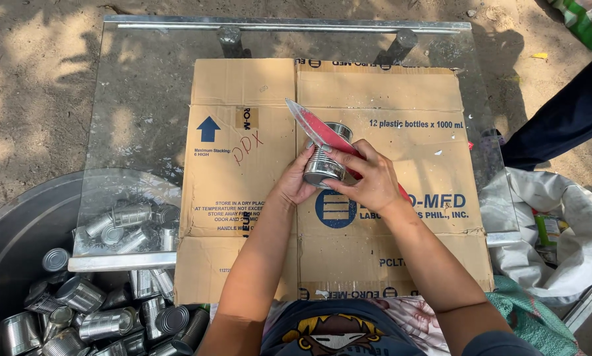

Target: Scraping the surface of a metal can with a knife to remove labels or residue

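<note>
Both forearms are rising from the frame's bottom: left hand (296, 184) is cupping a tilted tin can (325, 158) at centre, right hand (368, 178) is gripping a red-bladed knife (319, 128) slanting upper-left across its rim.

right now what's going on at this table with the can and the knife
A person holds a tin can upright over a flattened cardboard box spread on a glass table. The left hand steadies the can from the side, while the right hand grips a red knife with its blade lying across the can's open top. A large tub of more empty cans sits to the left, and a white sack lies to the right.
</note>
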